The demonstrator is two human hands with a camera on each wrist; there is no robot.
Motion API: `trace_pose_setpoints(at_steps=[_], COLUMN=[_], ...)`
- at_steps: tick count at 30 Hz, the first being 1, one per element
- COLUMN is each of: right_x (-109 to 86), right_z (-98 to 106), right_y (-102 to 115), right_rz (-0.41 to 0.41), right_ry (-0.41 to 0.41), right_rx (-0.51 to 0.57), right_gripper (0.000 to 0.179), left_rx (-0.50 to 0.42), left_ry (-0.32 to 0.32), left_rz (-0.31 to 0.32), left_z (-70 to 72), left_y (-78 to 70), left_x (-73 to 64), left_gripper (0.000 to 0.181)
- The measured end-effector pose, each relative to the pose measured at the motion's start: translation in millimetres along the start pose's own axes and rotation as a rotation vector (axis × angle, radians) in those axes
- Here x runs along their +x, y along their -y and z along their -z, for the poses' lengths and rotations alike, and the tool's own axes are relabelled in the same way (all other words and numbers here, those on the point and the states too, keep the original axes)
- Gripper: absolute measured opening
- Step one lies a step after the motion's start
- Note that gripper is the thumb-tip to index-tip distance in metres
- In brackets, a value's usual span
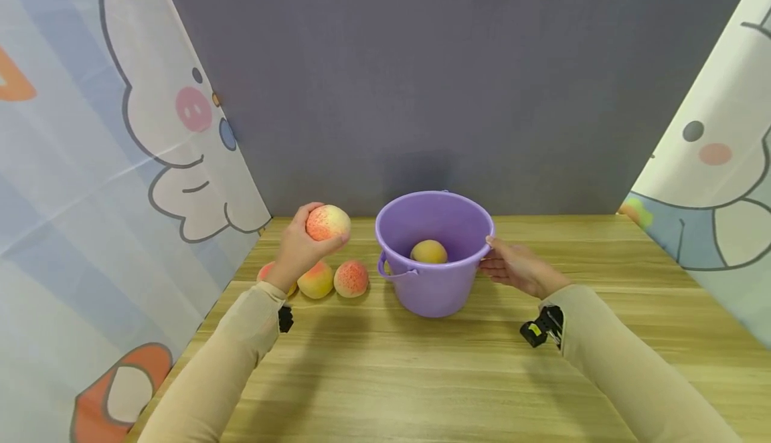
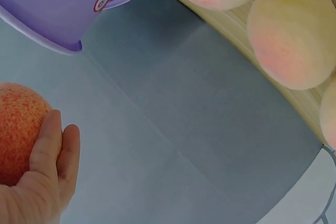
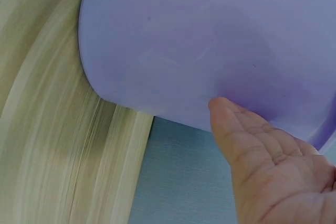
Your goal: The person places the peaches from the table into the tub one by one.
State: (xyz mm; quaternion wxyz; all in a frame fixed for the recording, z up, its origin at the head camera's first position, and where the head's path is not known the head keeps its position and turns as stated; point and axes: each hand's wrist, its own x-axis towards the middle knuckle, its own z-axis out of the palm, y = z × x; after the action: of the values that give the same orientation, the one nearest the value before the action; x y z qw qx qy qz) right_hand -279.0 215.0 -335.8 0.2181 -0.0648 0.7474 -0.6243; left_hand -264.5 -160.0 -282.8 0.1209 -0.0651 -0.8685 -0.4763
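My left hand (image 1: 303, 245) holds a red-speckled, pale yellow peach (image 1: 328, 222) above the table, left of a purple bucket (image 1: 432, 289). In the left wrist view the same peach (image 2: 21, 135) rests against the fingers. My right hand (image 1: 521, 269) grips the bucket's right rim, thumb at the edge and fingers along the outer wall. Those fingers (image 3: 252, 135) lie against the purple side in the right wrist view. Inside the upright bucket a yellow peach (image 1: 429, 251) shows; the rest of its bottom is hidden.
Left of the bucket, a red peach (image 1: 351, 278) and a yellow-red peach (image 1: 316, 280) sit on the wooden table (image 1: 421, 376), another partly behind the left wrist. The bucket's handle (image 1: 397, 274) hangs at its front left. A dark grey panel (image 1: 421, 81) stands behind.
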Motion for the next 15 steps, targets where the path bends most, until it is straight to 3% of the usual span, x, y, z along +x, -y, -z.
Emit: trace_pose_setpoints(at_steps=[15], right_x=[-0.7], right_z=[-1], right_y=[-1], right_rz=[0.006], right_ry=[-0.002], right_rx=[0.008], right_gripper=[0.076], left_rx=[0.018], left_ry=[0.028], left_rz=[-0.037], left_z=[-14.7], left_y=[-8.4], left_x=[5.7], left_gripper=[0.074])
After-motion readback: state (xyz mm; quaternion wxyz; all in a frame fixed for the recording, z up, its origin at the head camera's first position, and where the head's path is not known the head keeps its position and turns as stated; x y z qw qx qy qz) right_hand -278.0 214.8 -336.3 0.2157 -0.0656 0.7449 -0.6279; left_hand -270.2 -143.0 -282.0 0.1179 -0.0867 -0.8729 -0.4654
